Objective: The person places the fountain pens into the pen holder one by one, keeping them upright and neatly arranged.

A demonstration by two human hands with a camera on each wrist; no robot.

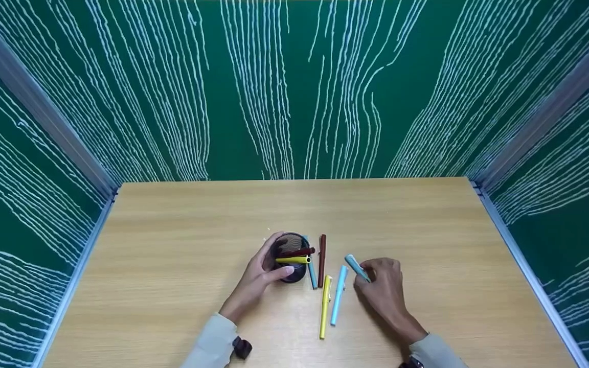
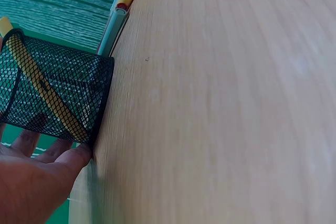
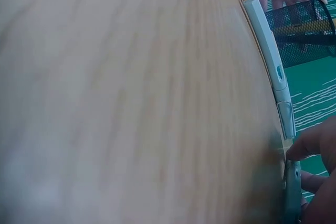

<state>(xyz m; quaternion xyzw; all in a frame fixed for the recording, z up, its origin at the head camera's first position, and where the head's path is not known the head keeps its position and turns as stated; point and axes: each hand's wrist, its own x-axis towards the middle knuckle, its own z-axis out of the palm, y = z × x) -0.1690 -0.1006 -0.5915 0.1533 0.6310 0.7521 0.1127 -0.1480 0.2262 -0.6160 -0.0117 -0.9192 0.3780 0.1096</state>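
Note:
My left hand (image 1: 254, 280) holds a black mesh pen cup (image 2: 58, 85), its thumb across the near side and its other fingers on the far left side. A yellow pen (image 1: 293, 260) and a dark red pen (image 1: 297, 252) lean inside the cup, their ends over the right rim. To the right, my right hand (image 1: 387, 287) pinches a teal pen (image 1: 357, 267) close to the tabletop. In the right wrist view, part of this teal pen (image 3: 292, 190) shows beneath the fingertips. Between the hands lies a light blue pen (image 1: 339, 295).
Right beside the cup, a dark red pen (image 1: 322, 260) and another teal pen (image 1: 312, 274) lie on the wooden table (image 1: 182, 230). Nearer the front is a yellow pen (image 1: 325, 306). Green panels (image 1: 299, 102) with white lines stand behind and at both sides.

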